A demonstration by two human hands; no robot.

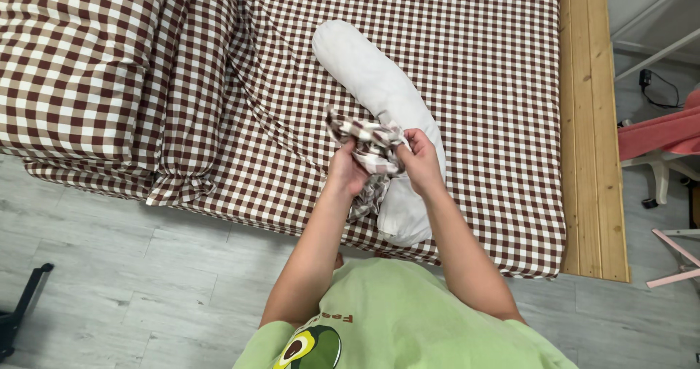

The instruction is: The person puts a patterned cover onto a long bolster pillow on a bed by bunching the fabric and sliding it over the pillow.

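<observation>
A long white pillow (364,70) lies on the bed, running from the upper middle down to the near edge. A bunched brown-and-white checked pillowcase (368,139) sits gathered over the pillow's lower half. My left hand (346,171) grips the left side of the bunched fabric. My right hand (419,157) grips its right side, resting on the pillow. Part of the pillowcase hangs down between my hands, and the pillow's lower end (401,219) sticks out below them.
The bed has a brown-and-white checked sheet (481,84) and a folded checked duvet (73,70) at the left. A wooden bed frame (590,121) runs down the right side. Grey plank floor (109,281) is in front. Pink fabric on a white stand (660,136) stands at far right.
</observation>
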